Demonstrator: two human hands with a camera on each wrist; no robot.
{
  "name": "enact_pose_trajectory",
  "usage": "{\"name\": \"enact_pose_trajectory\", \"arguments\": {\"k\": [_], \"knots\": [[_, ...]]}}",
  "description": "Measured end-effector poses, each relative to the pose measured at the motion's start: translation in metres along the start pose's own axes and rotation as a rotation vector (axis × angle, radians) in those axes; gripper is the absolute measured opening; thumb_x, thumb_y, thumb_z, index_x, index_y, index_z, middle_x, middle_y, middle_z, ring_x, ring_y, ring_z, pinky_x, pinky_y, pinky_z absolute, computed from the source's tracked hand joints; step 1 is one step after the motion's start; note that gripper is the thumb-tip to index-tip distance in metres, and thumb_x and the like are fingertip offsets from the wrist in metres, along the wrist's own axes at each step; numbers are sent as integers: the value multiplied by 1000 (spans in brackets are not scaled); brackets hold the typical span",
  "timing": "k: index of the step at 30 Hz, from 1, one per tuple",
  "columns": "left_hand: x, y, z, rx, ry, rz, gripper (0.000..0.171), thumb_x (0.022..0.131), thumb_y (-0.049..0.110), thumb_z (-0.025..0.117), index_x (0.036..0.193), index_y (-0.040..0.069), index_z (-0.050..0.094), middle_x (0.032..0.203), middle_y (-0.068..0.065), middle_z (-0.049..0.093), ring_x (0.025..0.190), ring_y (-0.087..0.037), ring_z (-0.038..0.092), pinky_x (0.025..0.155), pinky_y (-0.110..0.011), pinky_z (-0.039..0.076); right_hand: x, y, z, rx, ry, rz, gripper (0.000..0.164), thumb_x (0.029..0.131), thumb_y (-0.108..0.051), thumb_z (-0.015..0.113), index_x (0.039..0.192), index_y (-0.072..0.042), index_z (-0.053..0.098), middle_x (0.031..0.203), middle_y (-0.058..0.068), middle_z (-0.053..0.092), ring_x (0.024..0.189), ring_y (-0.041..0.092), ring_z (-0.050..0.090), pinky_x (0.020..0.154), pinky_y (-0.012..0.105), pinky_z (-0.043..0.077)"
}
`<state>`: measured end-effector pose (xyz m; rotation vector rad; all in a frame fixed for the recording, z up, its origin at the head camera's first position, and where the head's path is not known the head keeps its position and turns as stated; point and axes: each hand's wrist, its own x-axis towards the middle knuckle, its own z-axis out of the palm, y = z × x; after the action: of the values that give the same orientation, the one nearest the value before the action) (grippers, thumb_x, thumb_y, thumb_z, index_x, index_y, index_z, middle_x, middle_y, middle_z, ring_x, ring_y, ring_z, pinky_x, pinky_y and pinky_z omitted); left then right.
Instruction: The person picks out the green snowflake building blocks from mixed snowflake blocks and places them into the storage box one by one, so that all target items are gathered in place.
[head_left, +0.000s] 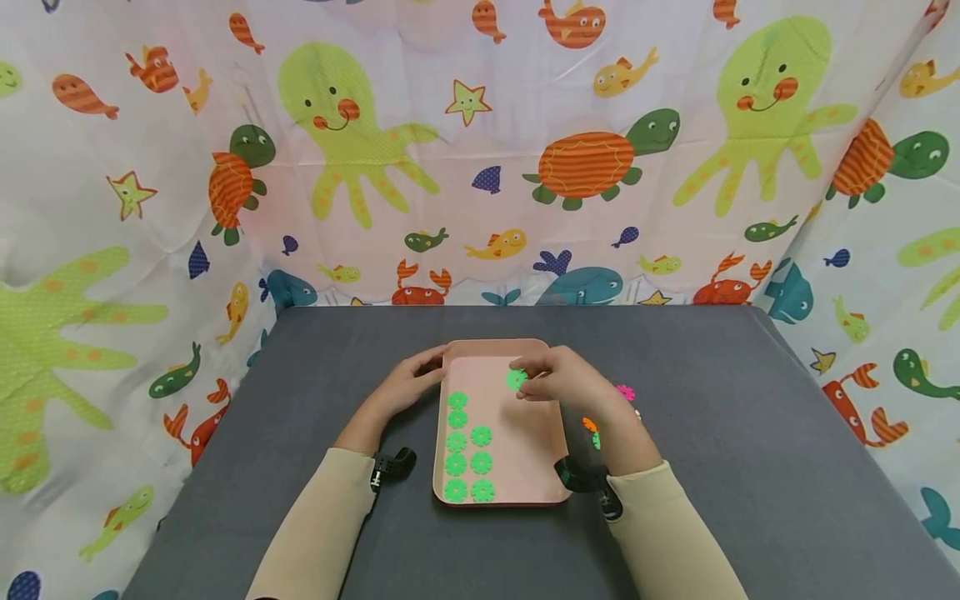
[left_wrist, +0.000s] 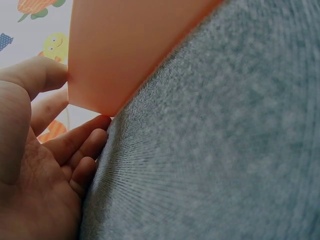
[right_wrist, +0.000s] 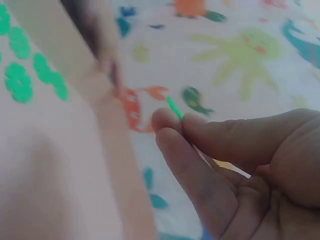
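A pink tray (head_left: 501, 496) lies on the table, with several green notched plastic discs (head_left: 482, 462) in two columns at its left side. My left hand (head_left: 405, 382) holds the tray's far left corner. In the left wrist view, the thumb meets the rim and the other fingers lie around the corner, low against the grey cloth. Above the tray's far right part, my right hand (head_left: 558, 377) pinches one green notched disc (head_left: 516, 380) between thumb and fingers. In the right wrist view only a thin edge of that disc (right_wrist: 174, 106) shows past the fingertips.
Right of the tray, partly behind my right forearm, lie more small pieces, among them a pink one (head_left: 626, 392) and an orange one (head_left: 591, 426). The grey-covered table (head_left: 315, 358) runs back to a sea-animal curtain (head_left: 450, 225). Dark cameras sit on both wrists.
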<state>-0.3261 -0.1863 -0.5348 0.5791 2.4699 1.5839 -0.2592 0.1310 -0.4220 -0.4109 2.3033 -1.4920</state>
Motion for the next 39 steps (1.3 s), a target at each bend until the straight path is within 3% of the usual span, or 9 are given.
{"name": "enact_pose_trajectory", "arguments": {"k": [4, 7, 11, 15, 23, 28, 32, 39], "knots": [[0, 1, 2, 8, 0, 2, 54, 104, 20, 64, 155, 12, 48, 140, -15, 60, 123, -30, 56, 101, -46, 45, 28, 1, 22, -109, -69, -4, 37, 92, 6, 72, 128, 7, 68, 94, 14, 68, 85, 22, 72, 78, 36, 59], [1, 1, 3, 14, 0, 4, 54, 104, 19, 63, 155, 13, 48, 140, -15, 60, 123, -30, 56, 100, -47, 46, 44, 7, 38, -245, -94, 21, 35, 89, 5, 76, 123, 4, 72, 89, 9, 69, 74, 19, 70, 69, 30, 57], [2, 2, 4, 0, -8, 5, 53, 105, 18, 63, 156, 13, 47, 139, -15, 60, 121, -29, 56, 98, -45, 46, 55, 14, 54, -414, -109, 48, 29, 86, 0, 81, 115, -3, 77, 78, 4, 70, 66, 20, 67, 60, 28, 51], [2, 4, 5, -2, -17, 3, 53, 104, 17, 63, 155, 11, 47, 139, -16, 60, 120, -29, 56, 99, -43, 46, 56, 16, 61, -511, -124, 45, 25, 86, -3, 82, 110, -6, 78, 71, 3, 70, 64, 19, 65, 61, 28, 50], [3, 4, 4, -11, 0, -19, 53, 104, 20, 64, 155, 15, 49, 138, -13, 61, 116, -27, 56, 95, -42, 46, 53, 11, 65, -643, -129, 26, 22, 86, -7, 83, 108, -12, 78, 95, 1, 70, 77, 17, 58, 71, 31, 48], [1, 4, 3, 4, 5, -30, 53, 104, 21, 64, 155, 16, 49, 140, -12, 60, 119, -27, 56, 98, -45, 46, 47, 7, 57, -608, -147, 12, 27, 92, -11, 78, 119, -10, 76, 99, 4, 72, 79, 18, 63, 72, 33, 51], [0, 4, 2, 8, 5, -31, 53, 104, 21, 64, 155, 16, 49, 140, -12, 60, 121, -27, 55, 100, -46, 45, 33, 1, 36, -514, -149, -1, 33, 99, -12, 70, 131, -6, 69, 98, 12, 72, 80, 27, 68, 67, 35, 52], [0, 1, 0, 33, 10, -9, 54, 104, 22, 64, 155, 14, 48, 141, -14, 59, 122, -29, 55, 99, -46, 44, -4, 3, -9, -512, -35, 12, 32, 101, -19, 68, 131, -7, 69, 93, 2, 65, 80, 21, 61, 70, 34, 51]]}}
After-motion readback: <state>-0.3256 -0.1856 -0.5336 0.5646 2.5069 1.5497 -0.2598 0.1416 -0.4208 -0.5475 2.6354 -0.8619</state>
